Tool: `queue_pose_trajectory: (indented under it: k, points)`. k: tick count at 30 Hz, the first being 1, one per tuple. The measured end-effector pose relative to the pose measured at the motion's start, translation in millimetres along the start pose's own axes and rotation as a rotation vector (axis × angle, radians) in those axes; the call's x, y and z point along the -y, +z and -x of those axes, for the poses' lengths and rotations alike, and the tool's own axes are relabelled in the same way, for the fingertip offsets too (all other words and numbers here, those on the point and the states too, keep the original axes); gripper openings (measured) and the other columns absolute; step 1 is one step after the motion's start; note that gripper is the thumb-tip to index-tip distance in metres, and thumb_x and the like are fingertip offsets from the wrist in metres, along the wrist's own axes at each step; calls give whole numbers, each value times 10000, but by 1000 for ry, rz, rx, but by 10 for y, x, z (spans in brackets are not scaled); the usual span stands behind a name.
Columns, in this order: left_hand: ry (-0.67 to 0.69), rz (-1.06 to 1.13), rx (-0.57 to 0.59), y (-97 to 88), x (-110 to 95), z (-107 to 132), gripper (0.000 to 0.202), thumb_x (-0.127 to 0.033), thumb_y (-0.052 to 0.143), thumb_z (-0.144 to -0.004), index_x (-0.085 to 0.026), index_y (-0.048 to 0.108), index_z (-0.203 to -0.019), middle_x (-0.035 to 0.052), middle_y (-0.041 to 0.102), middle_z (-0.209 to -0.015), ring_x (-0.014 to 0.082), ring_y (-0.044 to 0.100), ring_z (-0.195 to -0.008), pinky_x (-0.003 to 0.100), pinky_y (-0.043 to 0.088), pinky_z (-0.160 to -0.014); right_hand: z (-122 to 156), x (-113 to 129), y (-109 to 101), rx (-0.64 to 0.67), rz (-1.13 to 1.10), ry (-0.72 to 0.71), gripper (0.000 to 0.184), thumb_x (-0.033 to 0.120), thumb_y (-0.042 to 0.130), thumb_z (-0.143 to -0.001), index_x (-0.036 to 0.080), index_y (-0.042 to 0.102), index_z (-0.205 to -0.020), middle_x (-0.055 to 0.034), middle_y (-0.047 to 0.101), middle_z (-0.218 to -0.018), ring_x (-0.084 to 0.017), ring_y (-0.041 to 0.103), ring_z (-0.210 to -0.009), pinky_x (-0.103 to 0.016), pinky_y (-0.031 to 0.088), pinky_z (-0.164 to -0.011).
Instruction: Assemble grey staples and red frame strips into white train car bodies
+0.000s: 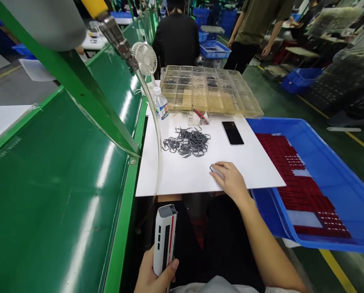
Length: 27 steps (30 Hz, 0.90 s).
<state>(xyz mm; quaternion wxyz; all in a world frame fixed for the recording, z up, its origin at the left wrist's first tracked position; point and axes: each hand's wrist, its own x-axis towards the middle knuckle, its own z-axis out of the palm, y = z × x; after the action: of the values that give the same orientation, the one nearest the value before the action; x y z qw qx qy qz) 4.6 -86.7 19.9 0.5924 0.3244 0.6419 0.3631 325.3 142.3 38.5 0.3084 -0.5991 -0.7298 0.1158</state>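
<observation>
Smooth white sheet [182, 175] laid over the edge of a green-painted workbench [56, 195], with a loose heap of gray bent wire clips [186, 142] near its middle. Right hand [230, 181] on the sheet, half-curled, fingertips over a small gray wire clip [216, 171], firmness of grip impossible to tell. Left hand [154, 272] low in view, closed around a white handheld unit [165, 238] with a red stripe and black panel.

Beyond the heap, a black smartphone [232, 133], a small clear box [199, 117] with a red-handled tool, a water bottle [160, 103] and a clear compartment tray [210, 89] holding dark parts. Small white fan [145, 59] beside the tray. To the right, a blue plastic crate [322, 183] lined with rows of red strips.

Green factory floor with yellow lines [334, 260], more blue crates [300, 79], two co-workers [176, 38] standing beyond. Bottle label too small to read; no legible writing anywhere.
</observation>
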Motion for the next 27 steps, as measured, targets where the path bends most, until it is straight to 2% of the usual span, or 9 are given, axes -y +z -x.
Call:
queue_pose_trajectory:
  k: [2, 5, 8, 10, 12, 15, 18, 22, 27]
  points:
    - [9, -92, 20, -41, -23, 0, 599, -741, 893, -814, -185, 717, -955, 21, 648, -738, 242, 670, -622, 387, 603, -656, 19, 87, -15, 1, -87, 14, 282, 409, 660, -1057, 260, 891, -1121, -130, 819, -1180, -335, 738, -1138, -541, 645, -1013]
    - [69, -272, 79, -98, -95, 9, 462, -631, 863, -849, -196, 731, -937, 48, 678, -800, 269, 669, -732, 407, 597, -736, 161, 400, -142, 55, -416, 22, 236, 412, 741, -1049, 285, 894, -1177, -96, 829, -1215, -287, 775, -1124, -444, 671, -939]
    - [168, -461, 172, -106, -214, 0, 346, -525, 843, -840, -209, 769, -959, 55, 700, -852, 285, 632, -846, 409, 567, -827, 384, 833, -345, 221, -776, -101, 234, 336, 780, -1063, 319, 873, -1277, -74, 833, -1252, -236, 799, -1118, -369, 676, -929]
    - [217, -511, 278, -81, -296, -18, 295, -491, 804, -852, -211, 766, -937, 34, 672, -800, 257, 586, -806, 380, 529, -812, 510, 1067, -457, 301, -862, -199, 284, 261, 771, -1074, 339, 852, -1335, -70, 828, -1274, -214, 798, -1124, -356, 673, -968]
    - [243, -507, 378, -43, -360, -32, 267, -470, 761, -866, -205, 750, -900, 17, 647, -765, 223, 544, -749, 350, 481, -772, 593, 1203, -518, 338, -854, -257, 333, 221, 764, -1075, 344, 831, -1377, -70, 817, -1289, -201, 788, -1125, -343, 674, -967]
    - [249, -488, 450, 1, -404, -29, 260, -452, 726, -869, -198, 757, -917, 8, 647, -777, 198, 515, -720, 336, 428, -748, 661, 1255, -541, 357, -824, -311, 360, 219, 742, -1090, 348, 806, -1420, -73, 811, -1292, -210, 769, -1138, -352, 675, -954]
    - [251, -490, 481, 8, -410, -10, 263, -445, 725, -861, -195, 768, -931, 0, 617, -761, 193, 507, -721, 337, 416, -762, 716, 1248, -557, 332, -811, -362, 375, 227, 729, -1099, 352, 789, -1447, -77, 812, -1286, -225, 753, -1136, -371, 666, -932]
    - [252, -421, 504, 6, -425, 2, 275, -433, 721, -886, -194, 782, -1009, -8, 604, -779, 180, 491, -707, 321, 402, -733, 798, 1264, -580, 265, -760, -361, 392, 226, 754, -1083, 360, 784, -1450, -82, 802, -1286, -230, 734, -1101, -371, 650, -852]
    - [277, -363, 502, 19, -426, -7, 197, -362, 715, -901, -182, 739, -977, -38, 549, -757, 143, 437, -669, 289, 349, -677, 840, 1276, -538, 229, -713, -401, 346, 183, 705, -1106, 264, 786, -1432, -120, 787, -1307, -230, 720, -1145, -360, 650, -841]
